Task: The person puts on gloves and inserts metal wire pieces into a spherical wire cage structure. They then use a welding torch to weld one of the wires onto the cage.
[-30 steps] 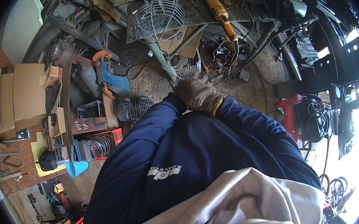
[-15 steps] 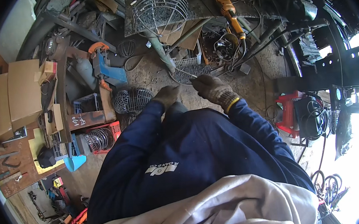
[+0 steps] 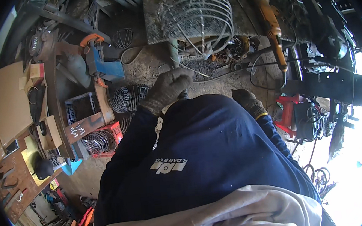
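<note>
My left hand (image 3: 166, 88), in a dark knit glove, is raised in front of my belly with its fingers curled closed. A thin pale rod (image 3: 202, 74) shows just beyond its fingertips; whether the hand grips it, I cannot tell. My right hand (image 3: 247, 100), gloved with a yellow cuff edge, is low beside my right side. Its fingers look curled, and anything inside them is hidden. Ahead, a domed wire cage (image 3: 200, 16) rests on the dark worktable (image 3: 157, 33). To its right lies an orange angle grinder (image 3: 271, 27) with a red disc.
A blue and orange clamp-like tool (image 3: 102, 61) stands at left, near several wire cages (image 3: 130, 98) on the floor. A red crate (image 3: 116, 133) holds wire rings. Cardboard boxes (image 3: 12, 106) are far left. A black cable (image 3: 254, 70) runs across at right, near a red-framed machine (image 3: 288, 114).
My left hand has risen and moved forward. My right hand has drawn away to the right, off the thin rod. The view has shifted, with the worktable now farther right.
</note>
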Available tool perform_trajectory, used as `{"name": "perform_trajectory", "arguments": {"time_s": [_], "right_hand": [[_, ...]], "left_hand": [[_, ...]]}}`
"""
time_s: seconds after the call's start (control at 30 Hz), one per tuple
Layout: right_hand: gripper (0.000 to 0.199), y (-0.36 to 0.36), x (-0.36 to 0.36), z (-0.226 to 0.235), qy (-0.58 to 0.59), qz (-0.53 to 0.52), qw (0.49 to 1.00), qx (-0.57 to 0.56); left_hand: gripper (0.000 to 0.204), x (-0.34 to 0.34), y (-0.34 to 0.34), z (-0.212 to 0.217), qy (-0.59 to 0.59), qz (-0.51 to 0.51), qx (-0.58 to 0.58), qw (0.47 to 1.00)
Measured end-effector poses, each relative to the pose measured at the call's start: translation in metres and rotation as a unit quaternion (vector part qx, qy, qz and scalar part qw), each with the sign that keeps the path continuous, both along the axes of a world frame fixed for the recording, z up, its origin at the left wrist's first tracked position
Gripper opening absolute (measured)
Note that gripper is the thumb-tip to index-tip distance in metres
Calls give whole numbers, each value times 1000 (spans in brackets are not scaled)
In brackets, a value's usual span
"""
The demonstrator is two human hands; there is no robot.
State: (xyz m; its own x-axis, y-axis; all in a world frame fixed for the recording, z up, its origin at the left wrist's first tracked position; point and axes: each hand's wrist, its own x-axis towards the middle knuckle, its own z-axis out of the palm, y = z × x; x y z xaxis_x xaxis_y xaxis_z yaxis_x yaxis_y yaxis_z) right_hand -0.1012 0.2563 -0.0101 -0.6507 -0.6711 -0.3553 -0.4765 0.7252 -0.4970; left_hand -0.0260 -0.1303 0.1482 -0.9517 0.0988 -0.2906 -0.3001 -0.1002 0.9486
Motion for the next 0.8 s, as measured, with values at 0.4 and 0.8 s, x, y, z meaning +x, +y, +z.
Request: {"name": "perform_trajectory", "arguments": {"time_s": [0.4,0.8], "right_hand": [[37,-162,-67,156,-270,-391,861,-182],[46,-158,-74,154,-296,-428,817,-249]], "left_hand": [[28,-64,-93,33,197,19,-76,977],[25,-99,-149,36,161,95,-193,963]]}}
